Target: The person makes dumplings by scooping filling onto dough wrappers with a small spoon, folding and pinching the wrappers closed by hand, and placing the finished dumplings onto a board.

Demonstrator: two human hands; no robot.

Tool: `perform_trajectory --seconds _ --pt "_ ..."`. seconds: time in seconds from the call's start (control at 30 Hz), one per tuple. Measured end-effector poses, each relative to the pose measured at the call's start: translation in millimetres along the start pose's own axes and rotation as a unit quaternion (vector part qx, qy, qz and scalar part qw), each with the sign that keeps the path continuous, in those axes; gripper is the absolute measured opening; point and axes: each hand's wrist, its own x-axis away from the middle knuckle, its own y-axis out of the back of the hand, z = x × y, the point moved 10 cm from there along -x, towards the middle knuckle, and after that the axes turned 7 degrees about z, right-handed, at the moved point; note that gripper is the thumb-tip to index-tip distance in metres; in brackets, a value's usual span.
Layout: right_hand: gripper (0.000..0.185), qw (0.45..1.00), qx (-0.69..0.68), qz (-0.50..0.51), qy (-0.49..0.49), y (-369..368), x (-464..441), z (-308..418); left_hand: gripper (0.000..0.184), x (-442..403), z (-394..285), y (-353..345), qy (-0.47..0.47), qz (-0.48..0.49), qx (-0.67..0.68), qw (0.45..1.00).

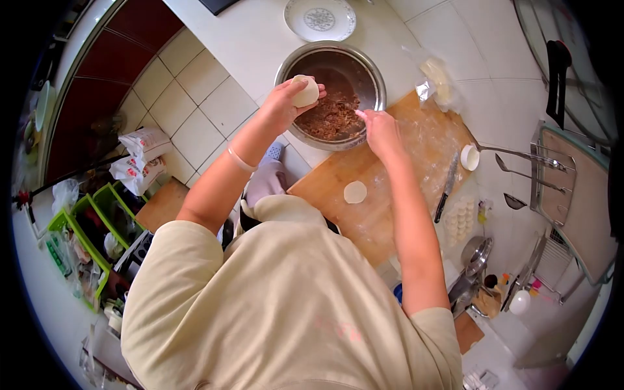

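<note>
A round dough wrapper (305, 93) rests in my left hand (285, 107), held over the left side of a steel bowl (379, 81). The bowl contains a brown minced filling (328, 120). My right hand (383, 132) is closed at the bowl's right rim, gripping a thin utensil that points into the filling; its kind is too small to make out. Below the bowl, a second flat dough wrapper (355, 192) lies on the floured wooden board (325, 179).
A patterned white plate (320, 19) stands behind the bowl. Right of the board lie a knife (446, 188), a small white cup (469, 157) and rows of pale pieces (460, 220). A clear plastic bag (439, 84) sits at the board's far corner. Green baskets (91, 227) stand at left.
</note>
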Motion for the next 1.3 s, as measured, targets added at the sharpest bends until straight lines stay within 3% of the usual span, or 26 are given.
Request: perform_trajectory --seconds 0.57,0.67,0.9,0.97,1.1,1.17,1.3 --pt "0.026 0.979 -0.146 0.145 0.003 -20 27 7 0.036 8 2 6 0.005 0.014 0.022 1.0" --pt "0.025 0.974 -0.208 0.089 0.02 -21 24 1 0.036 11 -2 5 -0.002 0.013 0.006 1.0" --pt "0.023 0.98 -0.154 0.114 0.055 -25 23 6 0.036 16 -3 12 -0.001 0.008 0.006 1.0" --pt "0.022 0.966 -0.222 0.126 0.042 -21 25 2 0.036 17 -3 13 -0.006 0.016 0.005 1.0" --pt "0.021 0.961 -0.223 0.163 0.019 -27 25 -8 0.036 18 -4 13 -0.005 0.003 -0.003 1.0" --pt "0.026 0.914 -0.365 0.17 0.045 -45 22 -15 0.037 16 -3 16 -0.013 0.019 0.033 0.999" --pt "0.028 0.884 -0.411 0.224 0.005 -47 23 -5 0.038 17 -9 18 -0.019 -0.001 0.029 0.999"
